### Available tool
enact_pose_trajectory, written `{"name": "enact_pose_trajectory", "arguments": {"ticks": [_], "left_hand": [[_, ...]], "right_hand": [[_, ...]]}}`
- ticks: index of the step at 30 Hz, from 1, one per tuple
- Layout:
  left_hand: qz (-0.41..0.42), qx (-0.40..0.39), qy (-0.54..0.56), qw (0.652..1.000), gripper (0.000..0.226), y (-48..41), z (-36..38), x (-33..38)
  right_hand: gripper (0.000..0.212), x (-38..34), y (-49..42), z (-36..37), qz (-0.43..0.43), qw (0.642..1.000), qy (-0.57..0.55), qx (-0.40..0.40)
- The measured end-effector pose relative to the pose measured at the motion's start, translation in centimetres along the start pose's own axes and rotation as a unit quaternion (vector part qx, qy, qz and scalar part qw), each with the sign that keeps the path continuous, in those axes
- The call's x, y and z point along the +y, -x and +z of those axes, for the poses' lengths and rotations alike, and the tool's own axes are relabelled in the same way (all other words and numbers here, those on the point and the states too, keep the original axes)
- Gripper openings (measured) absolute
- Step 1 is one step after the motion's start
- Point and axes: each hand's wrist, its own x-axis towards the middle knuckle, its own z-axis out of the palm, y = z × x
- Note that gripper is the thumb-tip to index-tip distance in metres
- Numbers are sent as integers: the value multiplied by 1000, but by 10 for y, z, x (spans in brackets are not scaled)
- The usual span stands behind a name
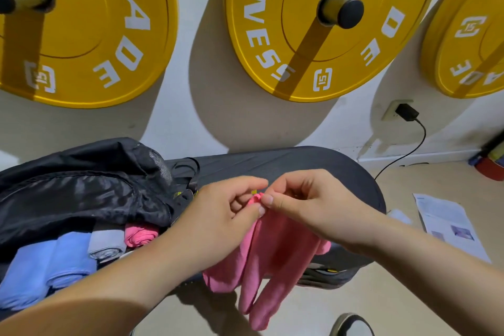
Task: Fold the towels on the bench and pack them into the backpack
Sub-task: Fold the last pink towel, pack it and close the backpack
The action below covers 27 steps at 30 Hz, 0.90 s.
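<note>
Left hand and right hand pinch top edge of pink towel over bench; hands hide upper part. Backpack open on bench left end, rolled towels inside, partly hidden by left forearm

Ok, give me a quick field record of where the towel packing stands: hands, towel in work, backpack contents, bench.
left hand: pinching the top edge of the pink towel
right hand: pinching the same edge, fingertips beside the left
pink towel: held up, hanging in loose folds over the bench's front edge, not yet folded
backpack: open, lying on the bench's left part
packed: blue towels, grey towel, rolled pink towel
bench: dark pad, no other loose towel visible
</note>
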Motion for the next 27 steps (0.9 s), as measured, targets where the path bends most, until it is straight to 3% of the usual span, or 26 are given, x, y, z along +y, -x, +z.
{"name": "enact_pose_trajectory", "arguments": {"ticks": [2,6,9,12,17,22,24,27], "left_hand": [[26,-11,-42,999,24,-1,0,1],[52,39,-103,993,12,-8,-11,1],[25,93,-113,989,14,-13,-25,-5],[-16,159,-127,979,14,-18,-41,-19],[-111,201,-92,969,16,-18,-59,-38],[-142,135,3,981,15,-14,-51,-28],[-142,118,77,980,15,-13,-52,-18],[-122,205,95,967,13,-19,-57,-16]], "right_hand": [[16,3,-1,1,-7,1000,8,3],[30,15,-4,-8,31,999,23,-9],[35,27,-5,-17,58,997,38,-29],[32,36,-5,-26,98,995,-29,-5],[35,40,-7,-42,98,987,-107,70],[58,35,-11,-45,109,954,-255,115],[51,31,-13,-48,132,940,-291,119],[32,30,-16,-47,159,923,-318,148]]}}
